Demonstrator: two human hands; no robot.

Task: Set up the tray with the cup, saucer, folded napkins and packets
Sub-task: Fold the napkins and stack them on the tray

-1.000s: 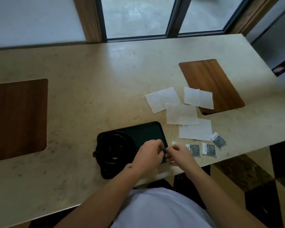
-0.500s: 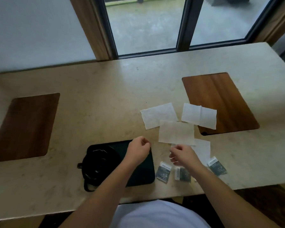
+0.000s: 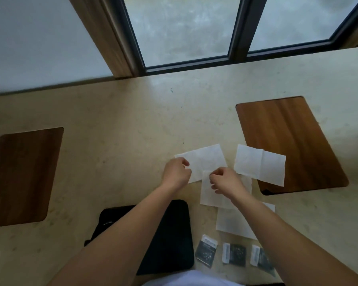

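Down on the worktop (image 3: 116,124), both hands' grips pinch one napkin (image 3: 203,162); forearms largely hide the dark tray (image 3: 174,234), its contents unreadable.

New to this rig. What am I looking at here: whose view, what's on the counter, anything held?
No robot: a person works bare-handed, and one wide-angle camera on their head looks down at the counter. The left hand and right hand are both closed at the edges of a napkin; a firm grip cannot be confirmed. Three more napkins lie near it. A dark tray sits close to the person, with three packets to its right, still on the counter. Two wooden boards flank the work.
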